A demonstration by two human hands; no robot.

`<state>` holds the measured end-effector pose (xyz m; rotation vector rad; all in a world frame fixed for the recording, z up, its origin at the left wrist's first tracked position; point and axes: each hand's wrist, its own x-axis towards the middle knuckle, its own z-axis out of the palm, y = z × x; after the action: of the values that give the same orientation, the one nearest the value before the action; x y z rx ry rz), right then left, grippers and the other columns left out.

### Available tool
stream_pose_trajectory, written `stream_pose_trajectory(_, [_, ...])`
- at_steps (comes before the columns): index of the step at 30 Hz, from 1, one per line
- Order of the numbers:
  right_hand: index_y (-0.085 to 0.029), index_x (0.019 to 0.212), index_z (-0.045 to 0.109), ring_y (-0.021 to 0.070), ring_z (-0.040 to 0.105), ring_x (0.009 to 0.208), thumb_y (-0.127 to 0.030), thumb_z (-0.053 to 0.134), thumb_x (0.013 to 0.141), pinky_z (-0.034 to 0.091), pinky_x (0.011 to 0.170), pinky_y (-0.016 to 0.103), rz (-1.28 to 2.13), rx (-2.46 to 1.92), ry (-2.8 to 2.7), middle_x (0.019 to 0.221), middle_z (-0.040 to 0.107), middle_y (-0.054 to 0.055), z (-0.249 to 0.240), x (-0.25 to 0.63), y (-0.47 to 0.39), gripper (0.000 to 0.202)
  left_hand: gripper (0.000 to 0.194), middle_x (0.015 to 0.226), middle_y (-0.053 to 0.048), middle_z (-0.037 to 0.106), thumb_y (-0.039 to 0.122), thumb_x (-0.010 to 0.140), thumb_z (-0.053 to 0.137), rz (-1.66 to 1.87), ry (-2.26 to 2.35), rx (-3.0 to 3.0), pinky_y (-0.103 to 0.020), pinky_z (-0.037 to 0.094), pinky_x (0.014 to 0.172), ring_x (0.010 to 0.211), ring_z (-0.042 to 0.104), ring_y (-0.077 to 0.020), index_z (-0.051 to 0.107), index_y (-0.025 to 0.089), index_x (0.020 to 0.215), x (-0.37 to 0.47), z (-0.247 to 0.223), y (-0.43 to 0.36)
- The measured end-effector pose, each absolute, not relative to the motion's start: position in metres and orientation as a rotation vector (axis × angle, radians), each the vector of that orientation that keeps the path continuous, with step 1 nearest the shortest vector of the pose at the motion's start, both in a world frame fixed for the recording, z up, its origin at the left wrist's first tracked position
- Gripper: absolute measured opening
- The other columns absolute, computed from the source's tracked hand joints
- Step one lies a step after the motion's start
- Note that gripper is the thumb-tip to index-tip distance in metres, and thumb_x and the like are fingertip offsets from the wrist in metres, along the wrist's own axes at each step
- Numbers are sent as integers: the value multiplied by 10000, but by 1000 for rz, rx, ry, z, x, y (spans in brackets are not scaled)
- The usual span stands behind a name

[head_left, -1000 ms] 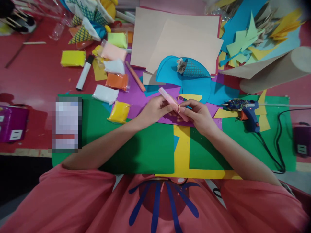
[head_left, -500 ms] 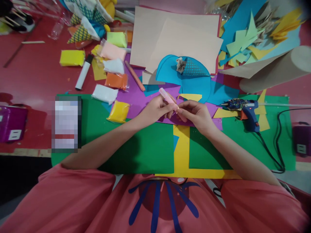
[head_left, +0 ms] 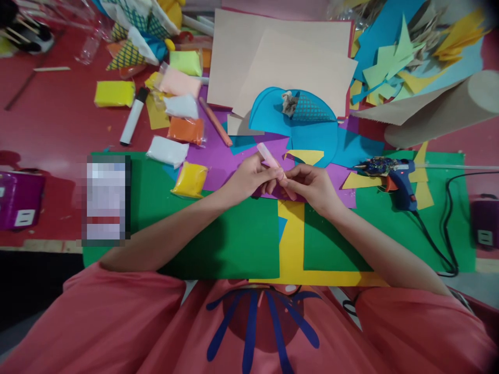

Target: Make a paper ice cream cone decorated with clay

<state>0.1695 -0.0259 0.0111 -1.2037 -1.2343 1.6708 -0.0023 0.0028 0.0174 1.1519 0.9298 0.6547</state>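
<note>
A short pink tube-like stick is held at a tilt between my two hands, above purple paper. My left hand grips its middle between thumb and fingers. The thumb and forefinger of my right hand pinch near its lower end. What the pink piece is made of, I cannot tell. Just beyond the hands lie a yellow paper scrap and blue paper carrying a small cone with a blue netted pattern.
To the right a blue glue gun lies on green sheets, its cord trailing. Packets of coloured clay, a marker and a phone-like blurred rectangle are on the left. Beige sheets and a paper roll lie at the back.
The pink stick has shifted slightly in my fingers and sits a little steeper. My right hand has moved slightly left, closer to my left hand.
</note>
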Motion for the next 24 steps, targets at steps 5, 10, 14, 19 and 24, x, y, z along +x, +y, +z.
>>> stream_pose_trajectory(5, [-157,771,627,68,453,487,-596,760,707,353,498,237,1682,-1180,-1332,527,541,-52,13,171,-24,463,187,389,83,512,264,798,639,624,937,1112,-158,255,325,295,383,-36,498,169,719,-2,20,3])
stream_pose_trajectory(10, [-153,738,611,59,379,474,-606,608,844,287,476,239,1688,-1142,-1590,528,495,-54,19,173,-24,465,202,351,108,464,261,772,654,589,968,1111,-153,216,309,263,336,-24,485,178,701,-2,21,3])
stream_pose_trajectory(14, [-170,699,557,65,398,489,-618,574,868,299,496,244,1650,-1127,-1669,544,508,-47,21,174,-23,479,221,359,99,468,296,756,663,606,953,1147,-157,223,310,269,349,-23,502,172,667,-2,18,3])
stream_pose_trajectory(19, [-183,707,522,77,445,498,-624,614,842,330,509,244,1670,-1093,-1622,535,516,-47,17,174,-22,470,160,366,94,464,265,738,622,666,910,1164,-160,232,302,274,363,-35,510,177,667,-3,14,2])
stream_pose_trajectory(24, [-182,684,518,63,393,468,-611,618,850,286,472,239,1650,-1090,-1603,512,488,-55,18,173,-22,471,146,350,101,442,233,747,595,659,915,1163,-156,202,295,263,346,-30,481,184,670,-2,16,4])
